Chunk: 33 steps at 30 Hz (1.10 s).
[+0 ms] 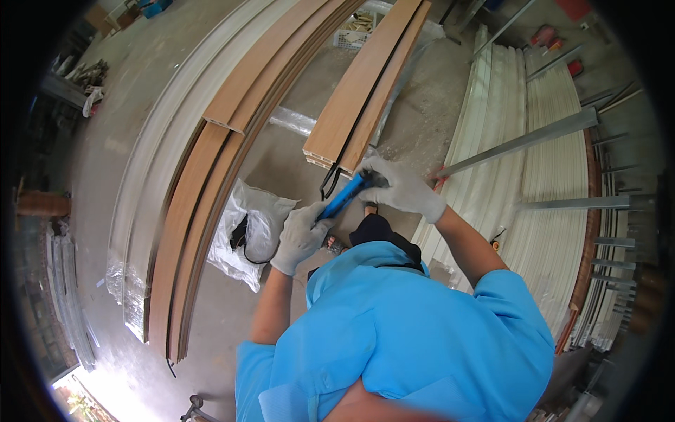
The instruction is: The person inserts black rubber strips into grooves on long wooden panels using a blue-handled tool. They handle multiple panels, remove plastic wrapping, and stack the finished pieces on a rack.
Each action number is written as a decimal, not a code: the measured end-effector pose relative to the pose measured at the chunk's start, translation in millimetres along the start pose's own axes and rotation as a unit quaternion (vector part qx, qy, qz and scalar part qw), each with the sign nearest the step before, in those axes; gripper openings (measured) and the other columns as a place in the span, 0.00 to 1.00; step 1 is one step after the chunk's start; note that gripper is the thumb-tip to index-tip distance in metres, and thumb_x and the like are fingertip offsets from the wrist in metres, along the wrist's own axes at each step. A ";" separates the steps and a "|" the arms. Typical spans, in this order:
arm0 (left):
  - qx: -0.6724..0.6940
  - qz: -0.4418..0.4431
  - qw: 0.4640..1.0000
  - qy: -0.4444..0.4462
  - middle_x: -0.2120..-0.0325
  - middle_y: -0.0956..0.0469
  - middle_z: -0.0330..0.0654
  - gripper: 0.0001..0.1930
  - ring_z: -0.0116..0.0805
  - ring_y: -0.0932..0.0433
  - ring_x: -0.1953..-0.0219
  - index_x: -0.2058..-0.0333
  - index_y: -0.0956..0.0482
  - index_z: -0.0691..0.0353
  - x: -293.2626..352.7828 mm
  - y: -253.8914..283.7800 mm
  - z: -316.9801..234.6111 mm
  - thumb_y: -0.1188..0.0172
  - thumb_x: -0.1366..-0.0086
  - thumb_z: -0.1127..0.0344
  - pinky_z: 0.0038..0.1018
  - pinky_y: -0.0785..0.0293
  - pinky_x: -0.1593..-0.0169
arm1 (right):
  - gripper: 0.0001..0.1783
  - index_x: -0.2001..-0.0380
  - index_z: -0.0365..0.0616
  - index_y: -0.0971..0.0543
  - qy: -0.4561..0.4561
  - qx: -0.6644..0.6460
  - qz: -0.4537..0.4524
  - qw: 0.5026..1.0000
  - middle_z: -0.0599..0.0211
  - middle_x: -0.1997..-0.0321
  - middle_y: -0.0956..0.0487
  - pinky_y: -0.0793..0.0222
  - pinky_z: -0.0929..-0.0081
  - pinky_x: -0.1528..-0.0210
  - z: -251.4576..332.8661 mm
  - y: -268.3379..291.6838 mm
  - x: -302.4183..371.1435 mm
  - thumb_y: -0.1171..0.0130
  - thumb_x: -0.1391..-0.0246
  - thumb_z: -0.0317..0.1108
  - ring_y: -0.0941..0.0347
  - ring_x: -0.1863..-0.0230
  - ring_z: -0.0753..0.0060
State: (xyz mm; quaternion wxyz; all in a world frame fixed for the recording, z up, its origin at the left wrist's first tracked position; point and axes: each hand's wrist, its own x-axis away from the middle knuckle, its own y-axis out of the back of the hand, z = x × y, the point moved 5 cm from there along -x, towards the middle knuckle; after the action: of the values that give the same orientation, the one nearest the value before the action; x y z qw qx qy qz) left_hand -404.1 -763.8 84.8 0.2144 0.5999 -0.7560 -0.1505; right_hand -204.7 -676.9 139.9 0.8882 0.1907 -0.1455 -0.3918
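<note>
A blue, bar-shaped thing with a dark end slants between my two gloved hands in front of my chest; its exact kind cannot be made out. My left hand, in a white glove, is closed round its lower end. My right hand, also gloved, grips the dark upper end. Just beyond them lies a stack of wood-coloured hollow boards. A black strip runs lengthwise on these boards, and its looped end hangs past their near edge beside my hands.
To the left lie long wood-coloured planks and pale wrapped profiles. A white plastic sack sits on the floor near my left hand. On the right, white profiles rest in a rack with metal arms. A white basket stands farther off.
</note>
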 end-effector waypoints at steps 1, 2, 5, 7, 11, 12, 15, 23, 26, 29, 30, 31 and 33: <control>-0.033 0.002 0.999 -0.035 0.69 0.20 0.50 0.12 0.45 0.22 0.63 0.60 0.19 0.65 0.9 4.0 -5.1 0.35 0.41 0.67 0.36 0.29 0.55 | 0.24 0.49 0.42 0.24 0.006 0.047 0.036 0.998 0.62 0.59 0.19 0.27 0.73 0.55 -1.3 3.0 6.9 0.31 0.49 0.34 0.21 0.57 0.72; -0.072 0.017 0.995 -0.060 0.70 0.21 0.51 0.11 0.47 0.23 0.64 0.61 0.18 0.64 0.2 3.6 -9.9 0.36 0.42 0.68 0.38 0.30 0.56 | 0.25 0.47 0.44 0.23 0.017 0.112 0.082 0.990 0.57 0.56 0.19 0.26 0.65 0.52 -1.8 1.9 13.6 0.31 0.49 0.36 0.19 0.54 0.60; -0.108 0.043 0.987 -0.111 0.71 0.22 0.51 0.11 0.53 0.26 0.66 0.61 0.19 0.64 -4.2 -6.0 -21.9 0.36 0.43 0.68 0.43 0.31 0.58 | 0.25 0.44 0.45 0.25 0.047 0.132 0.159 0.977 0.52 0.53 0.19 0.27 0.58 0.50 -0.7 -12.2 28.8 0.35 0.46 0.36 0.21 0.51 0.48; -0.134 0.049 0.977 -0.155 0.70 0.21 0.49 0.09 0.47 0.24 0.65 0.61 0.18 0.64 -7.0 -13.3 -24.4 0.37 0.40 0.69 0.39 0.29 0.56 | 0.27 0.39 0.45 0.29 0.023 0.170 0.191 0.967 0.50 0.55 0.19 0.28 0.55 0.49 -5.6 -22.5 36.8 0.40 0.43 0.33 0.22 0.52 0.44; 0.188 -0.034 0.981 -0.046 0.66 0.18 0.42 0.10 0.35 0.20 0.61 0.56 0.19 0.63 -17.1 -2.8 24.7 0.40 0.34 0.69 0.32 0.25 0.53 | 0.27 0.38 0.42 0.32 -0.076 0.025 0.152 0.985 0.57 0.66 0.20 0.25 0.66 0.64 -26.2 -21.5 49.8 0.44 0.39 0.32 0.21 0.68 0.62; 0.256 -0.123 0.959 0.023 0.63 0.17 0.44 0.11 0.35 0.19 0.58 0.53 0.19 0.62 -24.1 7.9 52.5 0.41 0.33 0.69 0.31 0.25 0.52 | 0.24 0.40 0.41 0.30 -0.134 -0.016 0.120 0.984 0.59 0.67 0.20 0.26 0.68 0.66 -36.4 -17.8 55.8 0.44 0.39 0.33 0.21 0.70 0.66; 0.177 -0.197 0.957 0.120 0.52 0.18 0.51 0.17 0.46 0.20 0.48 0.46 0.22 0.60 -42.3 7.4 118.0 0.41 0.33 0.68 0.34 0.27 0.43 | 0.18 0.48 0.38 0.28 -0.208 -0.141 0.044 0.967 0.70 0.74 0.25 0.33 0.81 0.77 -58.2 -19.1 71.4 0.43 0.35 0.37 0.30 0.78 0.84; 0.056 0.033 0.991 0.117 0.52 0.21 0.51 0.23 0.38 0.22 0.51 0.45 0.26 0.64 -56.1 -64.4 163.1 0.42 0.32 0.57 0.33 0.27 0.48 | 0.18 0.51 0.41 0.28 -0.227 -0.180 0.040 0.956 0.67 0.73 0.23 0.28 0.74 0.68 -101.9 -58.9 80.9 0.41 0.35 0.42 0.25 0.73 0.75; 0.153 0.045 0.970 0.186 0.62 0.20 0.43 0.19 0.29 0.22 0.65 0.51 0.23 0.65 -24.0 -58.2 166.3 0.43 0.30 0.56 0.27 0.26 0.57 | 0.19 0.47 0.41 0.30 -0.146 -0.021 0.042 0.988 0.61 0.72 0.22 0.28 0.68 0.66 -107.9 -70.7 74.9 0.44 0.35 0.38 0.23 0.71 0.66; 0.162 -0.007 0.970 0.182 0.68 0.21 0.38 0.16 0.24 0.26 0.73 0.56 0.22 0.66 0.9 -49.6 163.4 0.44 0.28 0.56 0.24 0.28 0.64 | 0.20 0.45 0.42 0.31 -0.096 0.091 0.032 0.991 0.52 0.69 0.21 0.29 0.60 0.64 -108.7 -80.7 67.4 0.45 0.35 0.38 0.22 0.68 0.53; 0.172 -0.025 0.971 0.161 0.69 0.21 0.38 0.16 0.24 0.26 0.74 0.57 0.22 0.66 5.7 -48.3 160.6 0.44 0.28 0.57 0.24 0.28 0.66 | 0.20 0.45 0.42 0.31 -0.090 0.113 0.028 0.989 0.49 0.68 0.21 0.29 0.58 0.64 -108.3 -83.9 64.9 0.45 0.35 0.38 0.21 0.67 0.48; 0.182 -0.043 0.972 0.140 0.69 0.22 0.37 0.16 0.24 0.27 0.75 0.57 0.22 0.67 8.6 -47.0 157.7 0.44 0.27 0.57 0.24 0.28 0.67 | 0.20 0.45 0.43 0.31 -0.095 0.113 0.022 0.989 0.49 0.67 0.20 0.29 0.56 0.64 -108.5 -86.6 62.6 0.45 0.35 0.39 0.21 0.66 0.46; 0.232 -0.041 0.957 0.170 0.71 0.23 0.36 0.15 0.24 0.27 0.75 0.59 0.21 0.66 12.2 -50.2 157.3 0.44 0.27 0.57 0.24 0.28 0.67 | 0.19 0.45 0.44 0.30 -0.100 0.104 -0.001 0.990 0.47 0.66 0.20 0.29 0.54 0.63 -107.7 -91.4 57.6 0.45 0.35 0.41 0.21 0.64 0.41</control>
State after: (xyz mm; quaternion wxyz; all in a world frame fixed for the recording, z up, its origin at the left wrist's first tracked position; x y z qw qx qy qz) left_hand -443.5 -792.2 -73.5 0.1884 0.6801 -0.6973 0.1254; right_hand -181.9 -752.6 9.5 0.8443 0.2415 -0.2735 -0.3924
